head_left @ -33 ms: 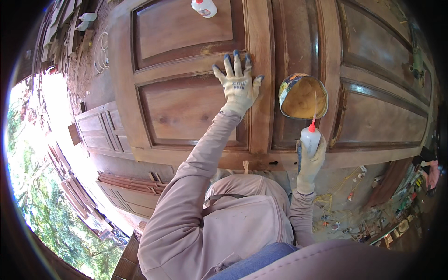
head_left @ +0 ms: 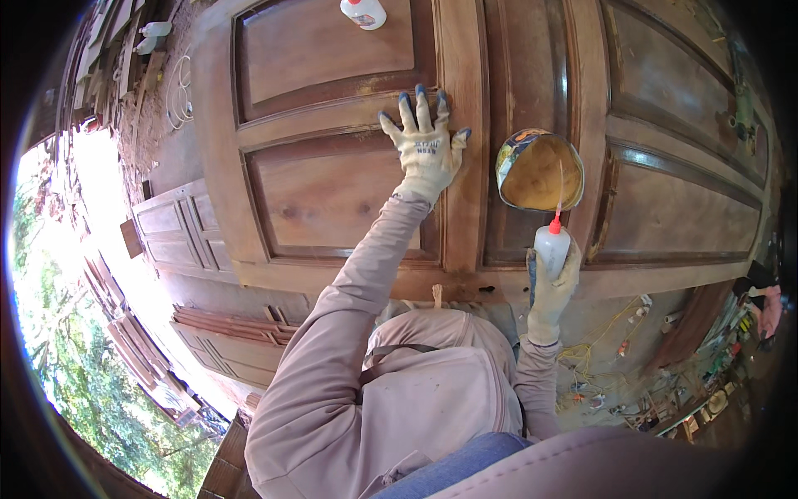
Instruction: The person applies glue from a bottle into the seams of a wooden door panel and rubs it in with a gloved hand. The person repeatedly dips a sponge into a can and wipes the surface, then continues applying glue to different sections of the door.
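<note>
On a large panelled wooden door laid flat in an outdoor workshop, a person in grey-white work gloves leans over the work: the left hand rests spread and flat, fingers released, on the upright stile between two panels, while the right hand is clenched around a white squeeze bottle with a red nozzle, tip aimed up toward a small bowl of tan paste that sits on the door just above it. Judging by the scene, the filling or gluing looks to be in its middle: the bowl is well filled, and no fresh bead or patch shows on the wood. A second squeeze bottle stands on the top panel, cut off by the frame's edge. Whether anything is leaving the nozzle cannot be made out, and the fisheye rim bends and darkens the door's far corners.
</note>
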`<state>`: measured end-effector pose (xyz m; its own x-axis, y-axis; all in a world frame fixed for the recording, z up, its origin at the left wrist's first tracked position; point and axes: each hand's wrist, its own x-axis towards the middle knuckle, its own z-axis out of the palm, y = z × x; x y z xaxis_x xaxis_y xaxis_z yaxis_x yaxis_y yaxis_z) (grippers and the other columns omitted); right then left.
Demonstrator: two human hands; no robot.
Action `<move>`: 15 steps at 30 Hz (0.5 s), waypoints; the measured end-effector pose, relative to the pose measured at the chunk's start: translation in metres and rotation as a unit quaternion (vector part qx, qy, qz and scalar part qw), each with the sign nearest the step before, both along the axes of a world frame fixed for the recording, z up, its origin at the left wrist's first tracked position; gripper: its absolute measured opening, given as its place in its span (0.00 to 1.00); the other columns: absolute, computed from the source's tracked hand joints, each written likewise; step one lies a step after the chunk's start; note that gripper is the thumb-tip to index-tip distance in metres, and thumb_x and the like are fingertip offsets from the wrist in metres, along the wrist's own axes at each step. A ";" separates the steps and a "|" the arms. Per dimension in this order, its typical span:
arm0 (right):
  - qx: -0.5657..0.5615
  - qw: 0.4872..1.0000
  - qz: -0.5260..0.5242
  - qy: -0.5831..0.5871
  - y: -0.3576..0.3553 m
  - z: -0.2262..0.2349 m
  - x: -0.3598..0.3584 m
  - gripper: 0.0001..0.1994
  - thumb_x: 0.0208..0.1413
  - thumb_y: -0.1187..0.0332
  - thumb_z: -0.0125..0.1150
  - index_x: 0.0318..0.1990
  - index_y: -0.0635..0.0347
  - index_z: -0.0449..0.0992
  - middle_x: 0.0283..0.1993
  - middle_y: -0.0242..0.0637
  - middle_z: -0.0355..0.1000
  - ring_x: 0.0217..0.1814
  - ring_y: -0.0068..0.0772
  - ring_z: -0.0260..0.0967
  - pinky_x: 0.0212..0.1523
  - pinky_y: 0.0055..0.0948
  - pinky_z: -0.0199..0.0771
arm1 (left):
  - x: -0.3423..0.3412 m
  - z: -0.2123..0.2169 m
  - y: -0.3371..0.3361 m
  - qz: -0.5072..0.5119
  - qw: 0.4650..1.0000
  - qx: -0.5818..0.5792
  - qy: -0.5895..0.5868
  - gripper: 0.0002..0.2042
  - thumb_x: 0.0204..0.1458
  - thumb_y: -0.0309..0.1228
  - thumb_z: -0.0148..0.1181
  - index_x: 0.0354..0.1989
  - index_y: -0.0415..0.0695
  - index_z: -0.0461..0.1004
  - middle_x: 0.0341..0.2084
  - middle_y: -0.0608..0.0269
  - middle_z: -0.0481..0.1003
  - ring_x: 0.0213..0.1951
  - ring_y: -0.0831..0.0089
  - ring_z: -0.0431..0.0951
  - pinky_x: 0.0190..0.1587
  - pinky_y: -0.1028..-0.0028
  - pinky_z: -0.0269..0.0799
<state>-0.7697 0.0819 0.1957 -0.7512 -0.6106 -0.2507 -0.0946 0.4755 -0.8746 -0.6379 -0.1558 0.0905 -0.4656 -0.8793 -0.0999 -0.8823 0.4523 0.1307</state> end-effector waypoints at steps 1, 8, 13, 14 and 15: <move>-0.008 0.999 -0.015 -0.035 -0.003 0.004 0.002 0.28 0.54 0.75 0.70 0.63 0.68 0.70 0.60 0.46 0.72 0.60 0.38 0.73 0.61 0.36 0.72 | -0.004 -0.001 -0.001 0.015 0.999 -0.009 0.027 0.35 0.63 0.55 0.49 0.74 0.47 0.59 0.75 0.40 0.48 0.75 0.37 0.45 0.68 0.25 0.28; 0.006 0.997 0.037 0.061 -0.005 -0.006 -0.003 0.28 0.54 0.75 0.71 0.62 0.68 0.70 0.60 0.45 0.73 0.59 0.38 0.73 0.61 0.36 0.73 | 0.004 0.001 0.000 -0.037 0.999 -0.007 -0.009 0.32 0.61 0.54 0.51 0.75 0.65 0.59 0.74 0.42 0.52 0.75 0.37 0.45 0.69 0.26 0.28; -0.001 0.998 0.034 0.044 -0.002 -0.014 -0.002 0.28 0.54 0.76 0.71 0.62 0.68 0.70 0.60 0.44 0.73 0.59 0.37 0.73 0.60 0.35 0.73 | 0.017 -0.006 -0.018 -0.015 0.997 -0.065 0.037 0.34 0.61 0.53 0.53 0.75 0.58 0.59 0.73 0.43 0.55 0.74 0.39 0.49 0.69 0.26 0.32; -0.002 0.999 0.031 0.030 -0.003 -0.013 -0.002 0.28 0.54 0.76 0.71 0.62 0.68 0.70 0.60 0.44 0.73 0.59 0.36 0.73 0.60 0.36 0.73 | 0.017 -0.005 -0.020 -0.009 0.996 -0.082 0.020 0.35 0.60 0.52 0.54 0.75 0.54 0.58 0.72 0.43 0.55 0.73 0.40 0.50 0.69 0.28 0.33; -0.002 1.000 0.027 0.015 -0.004 -0.012 -0.001 0.28 0.54 0.76 0.70 0.62 0.67 0.70 0.60 0.44 0.73 0.59 0.36 0.73 0.60 0.36 0.73 | 0.016 -0.004 -0.020 0.005 0.994 -0.101 0.041 0.32 0.59 0.51 0.56 0.71 0.54 0.63 0.69 0.45 0.59 0.71 0.42 0.54 0.69 0.31 0.38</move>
<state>-0.7709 0.0782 0.1839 -0.7239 -0.6518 -0.2258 -0.1461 0.4648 -0.8733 -0.6221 -0.1759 0.0869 -0.4568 -0.8819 0.1164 -0.8765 0.4686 0.1104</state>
